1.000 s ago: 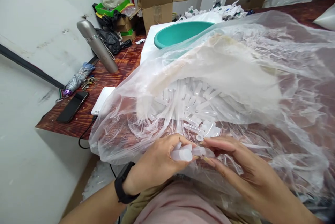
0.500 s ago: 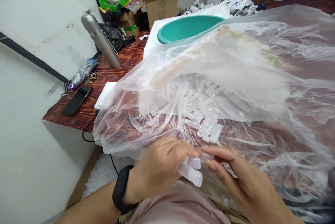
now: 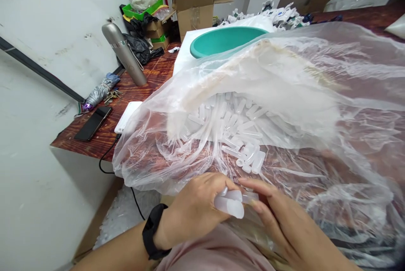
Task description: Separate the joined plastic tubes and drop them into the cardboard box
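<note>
**Working lower, close in**

Head view: left hand (image 3: 202, 199) is clutching several translucent tubes (image 3: 234, 209) before the pink shirt (image 3: 215, 252); right hand (image 3: 289, 220) is pinching another tube (image 3: 250, 196) just beside them. Compared with a second ago, both hands are sitting lower, farther from the loose tubes (image 3: 258, 162) lying at the clear plastic bag (image 3: 136, 148) (in or on it, cannot tell). Likely: work is now staying between the hands.

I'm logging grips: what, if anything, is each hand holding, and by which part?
The left hand holds translucent tubes around their sides, ends protruding. The right hand is at another tube; exact hold unclear.
</note>
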{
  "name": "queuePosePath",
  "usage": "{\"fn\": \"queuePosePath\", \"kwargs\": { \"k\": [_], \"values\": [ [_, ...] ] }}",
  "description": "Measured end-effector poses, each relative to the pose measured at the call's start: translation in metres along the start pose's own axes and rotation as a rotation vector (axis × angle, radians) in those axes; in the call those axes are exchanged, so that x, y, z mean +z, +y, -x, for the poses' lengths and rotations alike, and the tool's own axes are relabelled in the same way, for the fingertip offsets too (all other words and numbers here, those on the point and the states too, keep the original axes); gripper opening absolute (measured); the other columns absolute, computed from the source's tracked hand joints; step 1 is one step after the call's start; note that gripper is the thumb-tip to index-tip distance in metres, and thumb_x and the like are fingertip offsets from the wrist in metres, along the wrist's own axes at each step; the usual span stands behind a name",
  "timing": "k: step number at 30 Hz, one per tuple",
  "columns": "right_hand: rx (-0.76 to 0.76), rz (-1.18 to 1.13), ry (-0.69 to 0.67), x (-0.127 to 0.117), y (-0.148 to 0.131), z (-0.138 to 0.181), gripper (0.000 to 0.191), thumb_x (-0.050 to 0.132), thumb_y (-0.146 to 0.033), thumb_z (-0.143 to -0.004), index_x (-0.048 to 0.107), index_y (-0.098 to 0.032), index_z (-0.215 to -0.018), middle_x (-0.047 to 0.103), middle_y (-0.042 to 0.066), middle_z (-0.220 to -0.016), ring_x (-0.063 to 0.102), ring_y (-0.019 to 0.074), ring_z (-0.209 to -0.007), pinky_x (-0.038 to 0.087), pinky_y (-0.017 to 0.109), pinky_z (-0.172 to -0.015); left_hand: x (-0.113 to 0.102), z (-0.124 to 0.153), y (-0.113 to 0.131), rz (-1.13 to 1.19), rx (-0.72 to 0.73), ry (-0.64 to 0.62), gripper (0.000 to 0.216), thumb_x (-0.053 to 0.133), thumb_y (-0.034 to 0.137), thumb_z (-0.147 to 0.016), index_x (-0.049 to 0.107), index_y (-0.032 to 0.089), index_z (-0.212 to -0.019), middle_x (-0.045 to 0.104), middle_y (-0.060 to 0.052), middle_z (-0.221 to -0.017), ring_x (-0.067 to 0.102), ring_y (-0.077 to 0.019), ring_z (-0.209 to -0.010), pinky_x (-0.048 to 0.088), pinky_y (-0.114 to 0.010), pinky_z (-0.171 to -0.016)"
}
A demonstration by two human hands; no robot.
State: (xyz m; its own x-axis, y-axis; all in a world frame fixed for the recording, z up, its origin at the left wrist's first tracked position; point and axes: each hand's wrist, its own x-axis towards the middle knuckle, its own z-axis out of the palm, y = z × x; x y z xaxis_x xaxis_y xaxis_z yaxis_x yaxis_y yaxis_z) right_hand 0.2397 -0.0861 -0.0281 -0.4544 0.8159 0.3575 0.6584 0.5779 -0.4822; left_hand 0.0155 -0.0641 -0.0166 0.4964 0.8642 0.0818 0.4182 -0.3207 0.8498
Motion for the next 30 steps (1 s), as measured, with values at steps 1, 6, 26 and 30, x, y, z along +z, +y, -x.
{"fn": "queuePosePath", "kwargs": {
  "k": [1,6,26,30],
  "values": [
    [0.005,0.007,0.000,0.000,0.001,-0.001,0.030,0.038,-0.037,-0.111,0.049,-0.025,-0.137,0.078,0.007,-0.114,0.078,0.0172,-0.099,0.065,0.026,-0.080,-0.001,-0.001,0.000,0.003,-0.003,-0.005,0.012,0.073,0.019,-0.090,0.066,0.020,-0.100,0.075,0.002,-0.099,0.069,-0.0138,-0.092,0.049,-0.022,-0.085],
    [-0.086,-0.077,-0.028,-0.007,0.002,-0.014,0.027,0.040,-0.032,-0.110,0.049,-0.029,-0.135,0.078,0.003,-0.104,0.078,0.0163,-0.091,0.064,0.026,-0.075,0.001,-0.006,-0.003,-0.039,0.012,-0.003,0.012,0.075,0.022,-0.089,0.066,0.020,-0.097,0.074,0.002,-0.093,0.068,-0.0141,-0.085,0.048,-0.022,-0.078],
    [-0.225,0.159,-0.245,0.002,0.101,-0.094,0.029,0.047,-0.012,-0.098,0.065,-0.019,-0.121,0.068,0.013,-0.108,0.068,0.0257,-0.096,0.057,0.042,-0.083,-0.043,-0.149,-0.022,-0.630,-0.338,-0.015,0.046,0.072,0.048,-0.089,0.066,0.011,-0.114,0.077,-0.019,-0.105,0.072,-0.0348,-0.103,0.053,-0.037,-0.083],
    [-0.215,0.167,-0.251,0.004,0.101,-0.094,0.036,0.048,-0.005,-0.093,0.068,-0.019,-0.119,0.069,0.010,-0.098,0.069,0.0234,-0.084,0.057,0.037,-0.074,-0.040,-0.154,-0.025,-0.678,-0.316,-0.048,0.033,0.070,0.037,-0.089,0.069,0.012,-0.110,0.077,-0.019,-0.108,0.072,-0.0338,-0.102,0.054,-0.038,-0.085]
  ]
}}
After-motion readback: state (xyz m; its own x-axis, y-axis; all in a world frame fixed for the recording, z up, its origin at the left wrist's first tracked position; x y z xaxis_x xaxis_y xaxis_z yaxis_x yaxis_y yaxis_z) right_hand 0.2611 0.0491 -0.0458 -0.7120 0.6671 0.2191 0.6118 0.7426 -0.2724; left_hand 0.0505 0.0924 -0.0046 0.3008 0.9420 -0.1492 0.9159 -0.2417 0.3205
